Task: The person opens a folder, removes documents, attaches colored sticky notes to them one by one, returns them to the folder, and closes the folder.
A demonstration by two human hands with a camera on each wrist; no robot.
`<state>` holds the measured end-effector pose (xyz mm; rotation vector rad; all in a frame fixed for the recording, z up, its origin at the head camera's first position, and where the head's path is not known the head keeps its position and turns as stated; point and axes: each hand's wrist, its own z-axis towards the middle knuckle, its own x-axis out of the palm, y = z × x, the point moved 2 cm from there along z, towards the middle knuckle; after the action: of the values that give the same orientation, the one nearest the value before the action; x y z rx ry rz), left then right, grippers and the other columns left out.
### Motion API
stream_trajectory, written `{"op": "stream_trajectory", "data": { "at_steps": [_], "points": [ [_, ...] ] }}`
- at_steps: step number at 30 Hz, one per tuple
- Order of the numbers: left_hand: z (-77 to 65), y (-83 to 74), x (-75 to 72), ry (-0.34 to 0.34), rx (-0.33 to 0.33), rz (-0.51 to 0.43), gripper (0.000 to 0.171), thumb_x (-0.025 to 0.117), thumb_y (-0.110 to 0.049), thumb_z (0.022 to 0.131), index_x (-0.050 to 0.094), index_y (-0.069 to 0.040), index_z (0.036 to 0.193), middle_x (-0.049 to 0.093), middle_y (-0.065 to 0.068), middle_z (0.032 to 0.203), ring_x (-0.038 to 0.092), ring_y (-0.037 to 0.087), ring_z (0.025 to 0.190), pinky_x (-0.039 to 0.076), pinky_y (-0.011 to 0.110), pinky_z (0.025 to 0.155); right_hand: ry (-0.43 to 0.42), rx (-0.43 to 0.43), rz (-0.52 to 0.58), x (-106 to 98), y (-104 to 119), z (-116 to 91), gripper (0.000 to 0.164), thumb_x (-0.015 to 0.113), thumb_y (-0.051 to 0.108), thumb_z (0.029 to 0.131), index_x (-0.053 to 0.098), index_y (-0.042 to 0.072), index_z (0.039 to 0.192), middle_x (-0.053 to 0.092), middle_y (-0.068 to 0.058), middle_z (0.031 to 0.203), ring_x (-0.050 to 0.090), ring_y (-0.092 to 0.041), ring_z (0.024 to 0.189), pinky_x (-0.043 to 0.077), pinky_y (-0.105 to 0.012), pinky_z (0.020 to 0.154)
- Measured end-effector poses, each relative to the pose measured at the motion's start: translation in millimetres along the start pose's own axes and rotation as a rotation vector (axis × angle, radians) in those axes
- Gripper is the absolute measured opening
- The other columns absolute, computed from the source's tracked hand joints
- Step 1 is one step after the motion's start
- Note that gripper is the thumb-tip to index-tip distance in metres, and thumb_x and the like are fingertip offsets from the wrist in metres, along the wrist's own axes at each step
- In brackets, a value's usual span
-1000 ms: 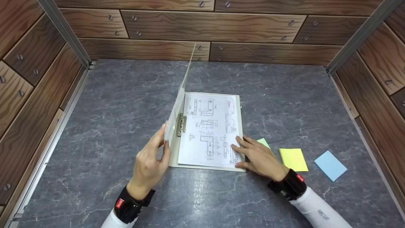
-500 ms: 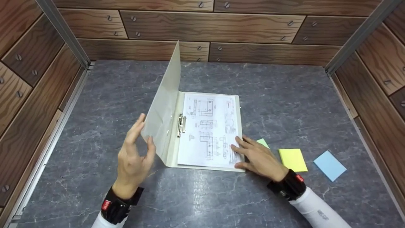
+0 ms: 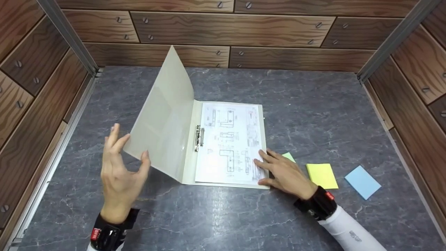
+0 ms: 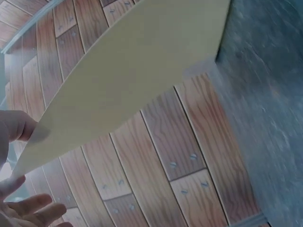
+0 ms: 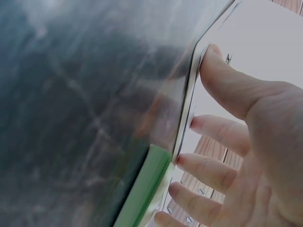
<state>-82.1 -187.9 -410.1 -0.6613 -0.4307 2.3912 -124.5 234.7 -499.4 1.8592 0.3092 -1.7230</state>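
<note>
An off-white folder (image 3: pixel 156 122) lies spread on the surface, its left cover raised at a slant. At that cover's lower outer corner, my left hand (image 3: pixel 120 174) holds the edge between thumb and forefinger, the other fingers spread. A metal clip (image 3: pixel 198 138) sits along the spine. On the folder's right side is a sheet of technical drawings (image 3: pixel 240 139). My right hand (image 3: pixel 287 174) rests on the sheet's lower right corner and the folder's edge, fingers spread. Partly behind it lies a green sticky-note pad (image 5: pixel 147 189).
Yellow sticky notes (image 3: pixel 322 176) and blue sticky notes (image 3: pixel 363 182) lie to the right of my right hand. The grey marbled tabletop (image 3: pixel 313 104) is bounded by wood-patterned walls (image 3: pixel 237 31) with metal profiles at the corners.
My left hand has moved left, swinging the folder's cover from nearly upright to a wider leftward slant. My right hand stays in place.
</note>
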Motion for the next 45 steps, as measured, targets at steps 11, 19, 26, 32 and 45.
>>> {"op": "stream_trajectory", "data": {
  "at_steps": [11, 19, 26, 32, 45],
  "points": [
    [-0.3, 18.4, -10.0, 0.074, -0.046, 0.289, 0.056, 0.071, -0.021, 0.086, 0.061, 0.001, 0.136, 0.042, 0.028, 0.158, 0.041, 0.049, 0.147, 0.015, 0.067, 0.127, 0.002, -0.003, -0.006, -1, -1, 0, 0.076, 0.08, 0.048, 0.083, 0.057, 0.016, 0.148, 0.044, -0.016, 0.161, 0.041, -0.041, 0.149, 0.041, -0.06, 0.117],
    [-7.0, 28.5, -6.4, 0.165, -0.046, 0.42, 0.053, 0.062, -0.019, 0.087, 0.062, 0.0, 0.137, 0.033, 0.032, 0.162, 0.029, 0.052, 0.152, 0.006, 0.071, 0.127, 0.01, 0.004, -0.002, -1, -2, 1, 0.076, 0.08, 0.047, 0.083, 0.056, 0.016, 0.148, 0.043, -0.016, 0.161, 0.04, -0.04, 0.15, 0.042, -0.059, 0.116],
    [-13.4, 36.3, -1.3, 0.205, -0.062, 0.482, 0.055, 0.063, -0.024, 0.087, 0.061, 0.002, 0.135, 0.032, 0.033, 0.161, 0.017, 0.052, 0.156, 0.002, 0.078, 0.122, 0.019, 0.008, 0.011, -1, -1, 1, 0.076, 0.079, 0.047, 0.084, 0.055, 0.015, 0.149, 0.042, -0.015, 0.162, 0.039, -0.04, 0.151, 0.041, -0.06, 0.117],
    [-17.3, 42.0, 3.4, 0.252, -0.063, 0.517, 0.06, 0.067, -0.025, 0.086, 0.059, 0.007, 0.136, 0.036, 0.039, 0.156, 0.023, 0.055, 0.153, 0.007, 0.078, 0.122, 0.017, 0.007, 0.004, -2, -1, 0, 0.076, 0.08, 0.047, 0.083, 0.055, 0.016, 0.149, 0.042, -0.015, 0.162, 0.04, -0.04, 0.15, 0.042, -0.059, 0.116],
    [-34.1, 40.0, 36.7, 0.376, -0.045, 0.487, 0.066, 0.076, -0.022, 0.083, 0.056, 0.012, 0.136, 0.039, 0.044, 0.151, 0.032, 0.058, 0.147, 0.022, 0.068, 0.124, 0.02, 0.012, 0.007, -1, -1, 1, 0.077, 0.08, 0.047, 0.083, 0.055, 0.015, 0.149, 0.042, -0.015, 0.162, 0.041, -0.04, 0.15, 0.043, -0.059, 0.116]
  ]
}}
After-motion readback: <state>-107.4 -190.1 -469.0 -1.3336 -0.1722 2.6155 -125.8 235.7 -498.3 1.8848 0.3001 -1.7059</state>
